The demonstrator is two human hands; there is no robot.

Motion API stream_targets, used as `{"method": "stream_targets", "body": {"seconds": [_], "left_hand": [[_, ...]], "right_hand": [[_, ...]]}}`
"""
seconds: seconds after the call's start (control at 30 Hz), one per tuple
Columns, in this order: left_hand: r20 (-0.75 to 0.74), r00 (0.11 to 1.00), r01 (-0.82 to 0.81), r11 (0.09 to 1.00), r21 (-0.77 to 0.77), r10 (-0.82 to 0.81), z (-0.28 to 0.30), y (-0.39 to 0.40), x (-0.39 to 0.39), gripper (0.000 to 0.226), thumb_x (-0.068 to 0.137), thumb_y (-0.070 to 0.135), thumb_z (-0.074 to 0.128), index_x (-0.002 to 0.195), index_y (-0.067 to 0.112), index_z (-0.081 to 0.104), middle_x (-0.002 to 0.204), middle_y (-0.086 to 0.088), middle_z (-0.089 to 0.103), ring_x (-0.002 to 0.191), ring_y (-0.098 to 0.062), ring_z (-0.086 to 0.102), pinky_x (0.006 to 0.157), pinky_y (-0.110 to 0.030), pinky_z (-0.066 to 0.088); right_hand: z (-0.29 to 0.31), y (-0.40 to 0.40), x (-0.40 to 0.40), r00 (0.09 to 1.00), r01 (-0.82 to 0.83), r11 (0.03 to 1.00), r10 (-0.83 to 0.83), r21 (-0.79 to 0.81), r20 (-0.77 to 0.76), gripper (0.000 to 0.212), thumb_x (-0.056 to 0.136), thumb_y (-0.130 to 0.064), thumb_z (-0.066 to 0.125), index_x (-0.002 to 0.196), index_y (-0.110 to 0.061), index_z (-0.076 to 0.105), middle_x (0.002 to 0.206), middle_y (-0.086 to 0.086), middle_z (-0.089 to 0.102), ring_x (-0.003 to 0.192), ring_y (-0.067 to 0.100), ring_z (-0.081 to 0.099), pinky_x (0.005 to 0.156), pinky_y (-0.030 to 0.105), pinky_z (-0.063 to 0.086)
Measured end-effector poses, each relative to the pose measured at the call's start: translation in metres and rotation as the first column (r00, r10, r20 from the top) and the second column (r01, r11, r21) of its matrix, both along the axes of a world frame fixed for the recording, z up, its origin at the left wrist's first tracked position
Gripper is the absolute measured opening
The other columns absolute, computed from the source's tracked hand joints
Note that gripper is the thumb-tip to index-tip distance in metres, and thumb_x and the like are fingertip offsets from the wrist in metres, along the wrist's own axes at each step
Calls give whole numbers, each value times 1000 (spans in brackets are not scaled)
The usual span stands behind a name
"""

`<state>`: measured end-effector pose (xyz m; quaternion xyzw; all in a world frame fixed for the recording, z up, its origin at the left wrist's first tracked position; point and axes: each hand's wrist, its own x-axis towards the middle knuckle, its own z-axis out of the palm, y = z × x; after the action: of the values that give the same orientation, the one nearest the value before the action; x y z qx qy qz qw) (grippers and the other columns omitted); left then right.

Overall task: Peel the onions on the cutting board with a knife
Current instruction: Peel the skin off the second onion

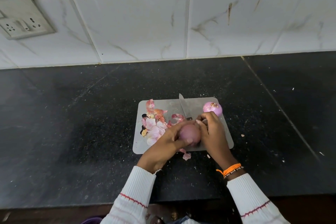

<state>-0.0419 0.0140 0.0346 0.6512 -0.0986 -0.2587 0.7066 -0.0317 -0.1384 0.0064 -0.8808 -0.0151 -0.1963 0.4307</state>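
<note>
Hands (169, 140) (211, 131) gripping onion (189, 133), knife (184, 108) on board (225, 132)

black stone counter (72, 114), white marbled wall tiles (136, 23), switch socket plate (21, 18).

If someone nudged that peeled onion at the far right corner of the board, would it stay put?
Probably not for long. The peeled onion is round and sits loose near the board's corner, so a push would likely roll it onto the counter. Its bare, glossy surface looks smooth, so it may be slippery to grip. It looks firm, not fragile.
</note>
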Motion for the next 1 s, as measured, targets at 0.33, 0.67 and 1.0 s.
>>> {"method": "stream_targets", "body": {"seconds": [0.33,0.67,1.0], "left_hand": [[-192,954,-263,951,-164,231,-3,-2,6,43,82,-10,58,116,16,54,115,-9,64,99,-24,65,76,-26,58],[-312,886,-418,882,-218,342,-1,-2,6,38,80,-1,63,116,4,53,101,-15,66,86,-23,68,65,-21,58],[-242,886,-436,888,-144,396,1,-5,3,33,75,3,69,106,8,57,105,-16,67,91,-25,66,63,-20,58]], "right_hand": [[10,-1,-5,994,47,947,-13,318,-108,24,83,6,51,72,-12,62,69,-2,62,70,11,59,64,17,48],[17,7,-10,991,-75,914,114,400,-75,15,79,-5,69,88,-17,65,87,-4,69,83,7,67,71,19,54],[20,10,-14,995,-39,943,68,331,-77,20,73,-5,72,89,-14,65,83,-4,68,75,3,66,66,17,55]]}}
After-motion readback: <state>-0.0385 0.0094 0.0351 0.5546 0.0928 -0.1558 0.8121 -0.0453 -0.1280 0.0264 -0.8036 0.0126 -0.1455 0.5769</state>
